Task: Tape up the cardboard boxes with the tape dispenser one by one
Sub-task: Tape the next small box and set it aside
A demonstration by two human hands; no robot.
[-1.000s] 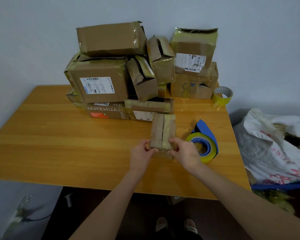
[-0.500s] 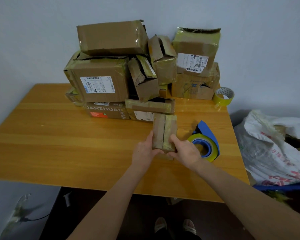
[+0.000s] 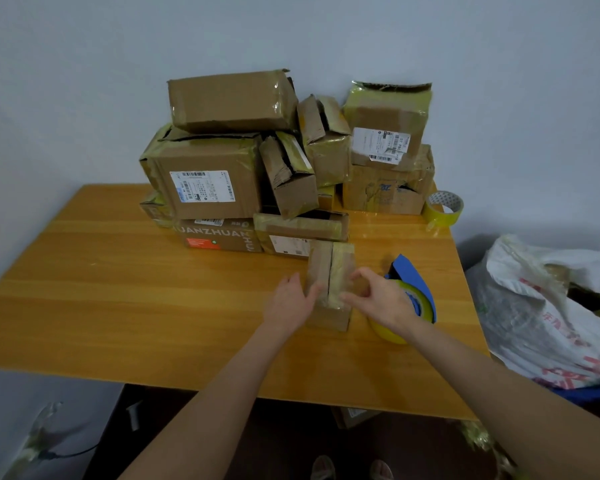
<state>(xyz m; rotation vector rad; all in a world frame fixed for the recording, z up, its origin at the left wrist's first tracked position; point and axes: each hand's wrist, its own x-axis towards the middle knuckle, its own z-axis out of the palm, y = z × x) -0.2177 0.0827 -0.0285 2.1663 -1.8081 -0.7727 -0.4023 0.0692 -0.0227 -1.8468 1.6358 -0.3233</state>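
- The small box (image 3: 329, 282) stands on the table (image 3: 118, 306), toward the near right part of the top. I read its spot as chosen: it is pulled clear of the stack of boxes (image 3: 215, 188) at its 11 o'clock, so there is room to work on it.
- My left hand (image 3: 288, 303) lies flat against the box's 9 o'clock wall, fingers fairly straight and pressing, thumb reaching toward the top seam. I take this as bracing, so the box cannot slide.
- My right hand (image 3: 378, 299) comes in from 3 o'clock with its fingers curled over the right flap and the thumb on the near edge, grasping it. It is motion-blurred, so the exact contact is unclear. Together the two hands seem to squeeze the flaps shut.
- The tape dispenser (image 3: 413, 296), blue with a yellow roll, lies just beside the box at 3 o'clock, partly hidden under my right wrist. Neither hand holds it. It is within easy reach for the next grab.
- The box is worn brown cardboard with creased flaps. A dark seam runs from 6 to 12 o'clock across the top. Glossy yellowish old tape shows on the right flap, and I see none bridging the seam.
- A spare tape roll (image 3: 444, 207) sits at 1 o'clock by the far table edge.
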